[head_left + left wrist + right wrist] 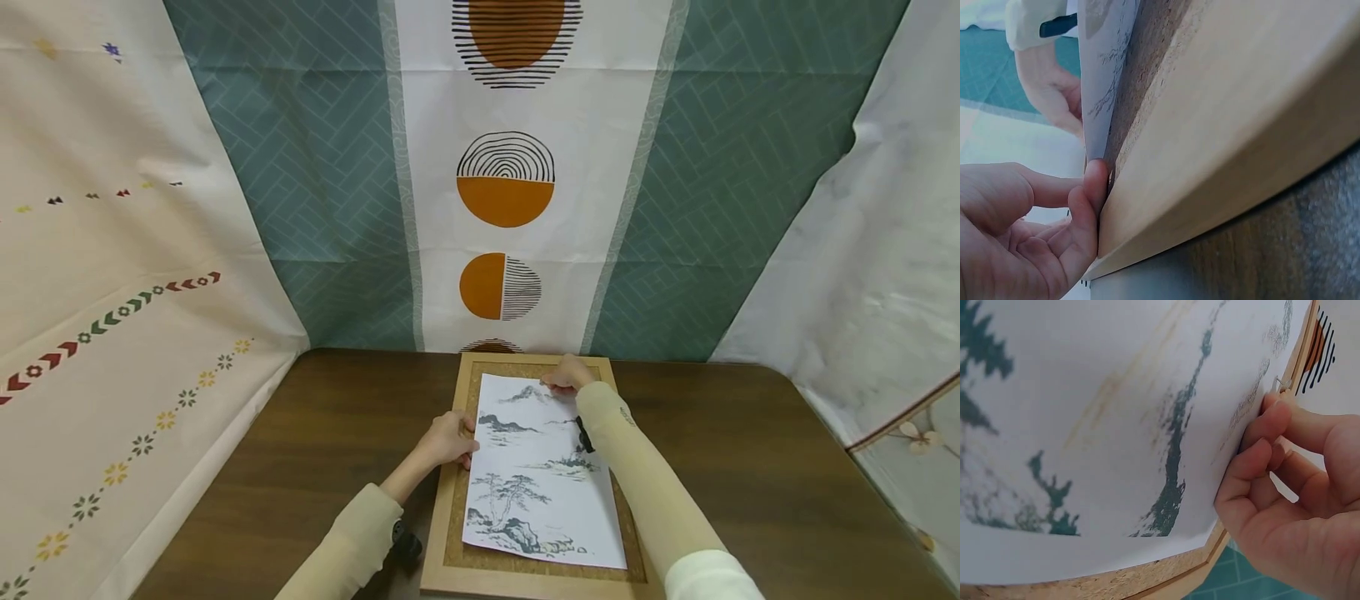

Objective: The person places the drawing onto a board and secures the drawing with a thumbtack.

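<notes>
A white sheet of paper (534,492) printted with mountains and trees lies over a wood-framed cork board (457,533). My left hand (448,440) pinches the sheet's left edge; in the left wrist view thumb and finger (1095,187) meet at the paper, right beside the frame. At the sheet's upper right, my right hand (568,375) has its fingers curled by the top edge. The right wrist view shows a small clear push pin (1283,383) at the pinched fingertips of that hand. The sheet's top right corner is hidden under the right hand.
The board rests on a dark brown table (360,417), its far end near the patterned cloth (525,208) at the back. Pale cloths hang at the left and right. A dark wrist strap (405,542) shows on the left forearm.
</notes>
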A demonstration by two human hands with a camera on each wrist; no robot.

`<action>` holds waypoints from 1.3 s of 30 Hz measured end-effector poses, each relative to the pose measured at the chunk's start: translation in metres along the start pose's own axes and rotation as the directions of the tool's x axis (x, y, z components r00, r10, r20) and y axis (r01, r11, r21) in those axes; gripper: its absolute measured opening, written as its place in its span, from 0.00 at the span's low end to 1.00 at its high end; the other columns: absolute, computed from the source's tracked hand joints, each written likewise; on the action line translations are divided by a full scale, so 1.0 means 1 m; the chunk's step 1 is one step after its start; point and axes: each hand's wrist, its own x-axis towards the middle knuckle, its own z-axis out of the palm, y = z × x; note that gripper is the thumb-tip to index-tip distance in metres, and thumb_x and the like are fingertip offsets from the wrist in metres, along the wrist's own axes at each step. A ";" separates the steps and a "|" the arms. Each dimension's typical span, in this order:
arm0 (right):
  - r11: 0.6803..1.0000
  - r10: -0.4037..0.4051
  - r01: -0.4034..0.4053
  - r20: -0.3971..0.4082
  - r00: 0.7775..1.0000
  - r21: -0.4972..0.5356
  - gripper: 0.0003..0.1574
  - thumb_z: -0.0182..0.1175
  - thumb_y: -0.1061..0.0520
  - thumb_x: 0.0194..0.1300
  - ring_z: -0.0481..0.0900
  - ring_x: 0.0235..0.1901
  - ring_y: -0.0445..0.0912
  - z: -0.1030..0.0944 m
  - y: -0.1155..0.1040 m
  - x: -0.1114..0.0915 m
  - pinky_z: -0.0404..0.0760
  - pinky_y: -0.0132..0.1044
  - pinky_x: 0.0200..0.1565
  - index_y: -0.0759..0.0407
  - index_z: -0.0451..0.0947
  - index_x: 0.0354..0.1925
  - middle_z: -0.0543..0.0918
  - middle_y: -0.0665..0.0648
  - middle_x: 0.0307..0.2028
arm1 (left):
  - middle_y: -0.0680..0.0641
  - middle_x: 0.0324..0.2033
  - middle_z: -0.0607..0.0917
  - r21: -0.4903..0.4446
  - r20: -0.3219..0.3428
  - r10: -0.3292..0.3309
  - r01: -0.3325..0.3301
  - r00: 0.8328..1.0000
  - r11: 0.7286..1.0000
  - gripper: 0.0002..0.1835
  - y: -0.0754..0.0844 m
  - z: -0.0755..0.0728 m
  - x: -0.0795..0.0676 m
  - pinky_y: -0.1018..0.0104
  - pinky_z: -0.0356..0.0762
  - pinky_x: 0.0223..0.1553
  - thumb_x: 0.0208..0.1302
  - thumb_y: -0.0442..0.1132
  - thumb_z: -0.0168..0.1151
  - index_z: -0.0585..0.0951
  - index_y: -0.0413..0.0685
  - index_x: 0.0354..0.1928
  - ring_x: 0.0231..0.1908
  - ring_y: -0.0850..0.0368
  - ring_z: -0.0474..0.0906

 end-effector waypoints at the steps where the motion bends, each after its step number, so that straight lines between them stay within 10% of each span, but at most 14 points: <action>1: 1.000 0.003 -0.003 0.007 1.000 0.006 0.19 0.59 0.52 0.61 0.65 0.11 0.39 0.000 0.000 0.000 0.63 0.29 0.15 0.57 0.78 0.16 0.72 0.51 0.10 | 0.46 0.13 0.80 0.002 -0.001 0.002 -0.002 1.000 1.000 0.14 0.000 0.000 0.000 0.70 0.75 0.18 0.56 0.30 0.61 0.72 0.35 0.43 0.13 0.59 0.78; 15: 0.998 -0.055 0.055 -0.013 0.998 0.042 0.19 0.59 0.54 0.59 0.64 0.11 0.41 0.009 -0.003 -0.008 0.63 0.30 0.16 0.58 0.76 0.14 0.71 0.51 0.10 | 0.41 0.31 0.81 0.333 -0.089 0.020 0.011 0.996 0.943 0.27 0.023 0.002 0.005 0.65 0.72 0.19 0.46 0.37 0.71 0.74 0.33 0.48 0.19 0.55 0.78; 22: 0.995 -0.074 0.075 -0.023 0.997 0.060 0.20 0.57 0.58 0.58 0.59 0.11 0.42 0.014 -0.003 -0.007 0.59 0.31 0.15 0.55 0.71 0.11 0.64 0.49 0.07 | 0.35 0.55 0.75 0.316 -0.074 0.064 -0.038 0.995 0.948 0.41 0.016 0.004 0.006 0.45 0.72 0.50 0.45 0.39 0.72 0.65 0.34 0.61 0.55 0.37 0.71; 29: 0.998 -0.053 0.052 -0.060 0.997 -0.028 0.29 0.54 0.59 0.56 0.54 0.12 0.43 0.018 -0.007 -0.009 0.58 0.35 0.18 0.49 0.56 0.04 0.59 0.50 0.08 | 0.34 0.54 0.76 0.316 -0.077 0.069 -0.041 0.995 0.948 0.41 0.010 0.005 0.008 0.45 0.73 0.50 0.44 0.39 0.73 0.65 0.32 0.60 0.54 0.36 0.72; 39: 0.989 -0.021 -0.002 -0.158 0.987 -0.146 0.25 0.55 0.50 0.59 0.63 0.14 0.45 0.022 -0.006 -0.004 0.62 0.35 0.16 0.52 0.63 0.09 0.65 0.51 0.11 | 0.35 0.55 0.75 0.289 -0.073 0.066 -0.042 0.995 0.956 0.44 0.010 0.008 0.011 0.47 0.75 0.48 0.46 0.42 0.72 0.62 0.34 0.63 0.54 0.37 0.72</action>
